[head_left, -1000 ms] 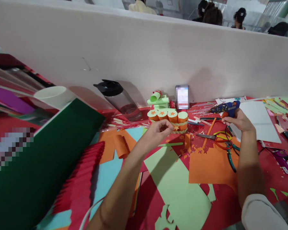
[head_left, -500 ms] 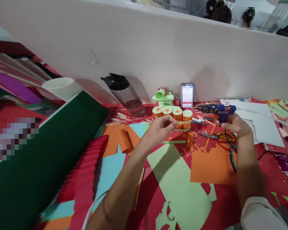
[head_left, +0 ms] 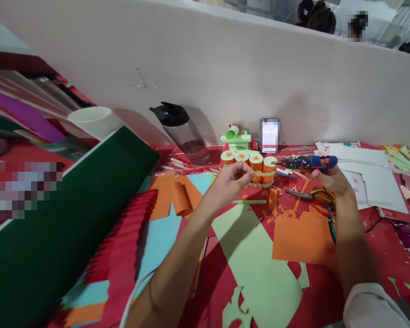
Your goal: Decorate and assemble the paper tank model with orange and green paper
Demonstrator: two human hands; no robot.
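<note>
My right hand (head_left: 333,181) is wrapped round a blue hot glue gun (head_left: 309,162), whose nozzle points left. Its tip is at the pale green top of the rightmost orange paper roll (head_left: 269,168); whether it touches, I cannot tell. That top is plain, while the other rolls in the row carry orange stars (head_left: 256,158). In front of the rolls, my left hand (head_left: 235,178) is closed in a pinch, and what its fingertips hold is hidden. A wavy cream strip runs round the rolls. Behind them stands a light green paper model (head_left: 237,136) with a tube on top.
Scissors (head_left: 302,195) lie by orange card (head_left: 302,237) and scraps. A light green sheet (head_left: 259,250) covers the middle. A water bottle (head_left: 187,136) and a lit phone (head_left: 269,135) stand at the wall. A dark green board (head_left: 71,218) leans on the left; white board (head_left: 376,177) lies right.
My right hand has tilted the glue gun and brought its nozzle to the plain top of the rightmost roll. My left hand stays pinched by the rolls. The view has shifted slightly.
</note>
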